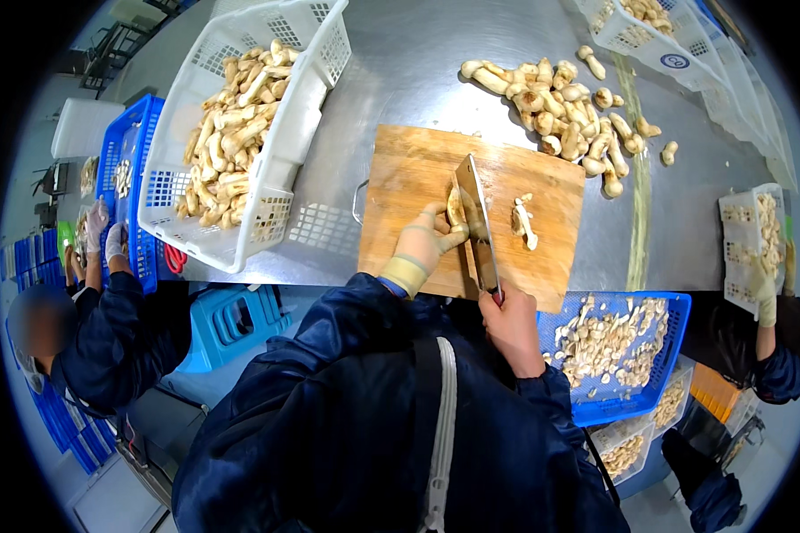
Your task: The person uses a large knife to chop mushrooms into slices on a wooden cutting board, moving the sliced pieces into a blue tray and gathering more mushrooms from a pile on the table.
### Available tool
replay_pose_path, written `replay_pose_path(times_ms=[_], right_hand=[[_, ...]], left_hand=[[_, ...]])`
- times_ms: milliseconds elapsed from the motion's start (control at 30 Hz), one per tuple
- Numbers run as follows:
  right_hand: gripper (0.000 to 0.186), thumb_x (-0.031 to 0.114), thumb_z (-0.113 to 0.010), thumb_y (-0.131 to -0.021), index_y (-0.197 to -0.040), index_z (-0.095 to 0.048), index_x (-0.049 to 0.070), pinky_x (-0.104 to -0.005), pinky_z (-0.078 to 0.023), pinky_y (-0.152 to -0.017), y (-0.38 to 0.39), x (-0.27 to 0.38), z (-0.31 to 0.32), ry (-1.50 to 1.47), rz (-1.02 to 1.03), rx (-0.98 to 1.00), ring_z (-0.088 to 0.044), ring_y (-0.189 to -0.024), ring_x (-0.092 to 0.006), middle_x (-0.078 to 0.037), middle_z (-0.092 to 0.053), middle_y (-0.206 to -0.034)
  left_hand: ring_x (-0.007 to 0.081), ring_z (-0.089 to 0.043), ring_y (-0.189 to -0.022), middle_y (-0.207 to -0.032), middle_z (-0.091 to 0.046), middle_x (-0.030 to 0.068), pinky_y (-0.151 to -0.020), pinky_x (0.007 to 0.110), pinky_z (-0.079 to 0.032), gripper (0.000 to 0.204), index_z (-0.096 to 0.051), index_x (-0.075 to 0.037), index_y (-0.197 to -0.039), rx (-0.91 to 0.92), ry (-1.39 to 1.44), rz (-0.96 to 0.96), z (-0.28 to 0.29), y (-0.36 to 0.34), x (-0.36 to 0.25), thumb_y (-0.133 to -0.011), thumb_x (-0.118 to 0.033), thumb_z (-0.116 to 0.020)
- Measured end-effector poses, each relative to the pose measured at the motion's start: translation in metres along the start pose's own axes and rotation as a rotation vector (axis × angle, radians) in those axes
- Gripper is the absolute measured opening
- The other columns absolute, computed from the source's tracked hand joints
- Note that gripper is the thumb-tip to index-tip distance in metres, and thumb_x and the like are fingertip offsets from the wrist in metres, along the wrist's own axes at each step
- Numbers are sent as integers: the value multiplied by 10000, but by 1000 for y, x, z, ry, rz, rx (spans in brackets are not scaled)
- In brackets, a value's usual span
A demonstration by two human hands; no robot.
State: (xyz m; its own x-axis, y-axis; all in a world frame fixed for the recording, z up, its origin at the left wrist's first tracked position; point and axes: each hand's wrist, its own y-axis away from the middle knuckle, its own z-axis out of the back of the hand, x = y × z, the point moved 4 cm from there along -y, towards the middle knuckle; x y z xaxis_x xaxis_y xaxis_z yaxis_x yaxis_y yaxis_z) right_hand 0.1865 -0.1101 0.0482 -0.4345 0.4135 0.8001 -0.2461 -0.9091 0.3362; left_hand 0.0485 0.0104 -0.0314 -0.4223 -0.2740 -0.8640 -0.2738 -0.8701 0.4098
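Observation:
My gloved left hand [420, 247] is closed on a mushroom [455, 208], pressing it to the wooden cutting board [402, 169]. Bare of any glove, my right hand [514, 329] grips the handle of a cleaver [479, 222]. Its wide blade stands on edge just right of the mushroom, close to my left fingertips; whether it touches the mushroom I cannot tell. Cut mushroom pieces [524, 224] lie on the board to the right of the blade. Beyond the board's far right corner, a heap of whole mushrooms [578, 115] rests on the steel table [400, 71].
A white basket [280, 191] of whole mushrooms stands at left. Below the board's right side sits a blue basket [675, 346] of sliced mushrooms. More white crates [684, 49] stand far right. Co-workers are at both sides, one with gloved hands [98, 226] at a blue crate [147, 133].

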Motion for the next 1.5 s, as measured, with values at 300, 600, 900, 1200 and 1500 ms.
replay_pose_path(times_ms=[300, 600, 900, 1200, 1500], right_hand=[[207, 145, -555, -797, -842, -589, -55, -448, -440, -564, -26, 3, -21, -19, -29, 6, -555, -590, -418, -235, -549, -615], [200, 155, -557, -831, -874, -597, -36, -296, -413, -386, -61, -14, -1, -368, -280, 55, -532, -426, -136, -56, -547, -559], [160, 133, -575, -837, -799, -550, -20, -293, -366, -385, -19, -17, 50, -321, -104, -346, -462, -408, -117, -44, -477, -517], [175, 120, -555, -840, -872, -590, -49, -313, -381, -361, 0, -64, 64, 16, 85, -556, -510, -372, -158, -81, -518, -499], [272, 164, -556, -830, -1032, -599, -14, -397, -470, -652, -1, -46, 66, 361, -22, -479, -623, -721, -286, -198, -623, -810]], left_hand=[[120, -567, -714, -797, -601, 66, -637, 246, -477, 583, -486, 16, -1222, 33, -73, 55, 9, 7, -13, -761, -211, -762], [136, -597, -715, -838, -659, 72, -634, 282, -490, 553, -521, -29, -1223, 63, 394, 169, 32, -4, 43, -779, -277, -739], [319, -610, -869, -915, -603, 147, -707, 425, -482, 367, -509, -66, -995, -158, -963, -196, -7, -32, -42, -711, -183, -710], [350, -598, -948, -1167, -583, 172, -801, 397, -481, 385, -555, -99, -1149, -177, -421, -556, 25, -116, -99, -766, -90, -596], [348, -589, -969, -1089, -548, 172, -803, 425, -482, 226, -589, -103, -1044, -94, -1003, -419, 20, -236, -126, -877, -138, -442]])
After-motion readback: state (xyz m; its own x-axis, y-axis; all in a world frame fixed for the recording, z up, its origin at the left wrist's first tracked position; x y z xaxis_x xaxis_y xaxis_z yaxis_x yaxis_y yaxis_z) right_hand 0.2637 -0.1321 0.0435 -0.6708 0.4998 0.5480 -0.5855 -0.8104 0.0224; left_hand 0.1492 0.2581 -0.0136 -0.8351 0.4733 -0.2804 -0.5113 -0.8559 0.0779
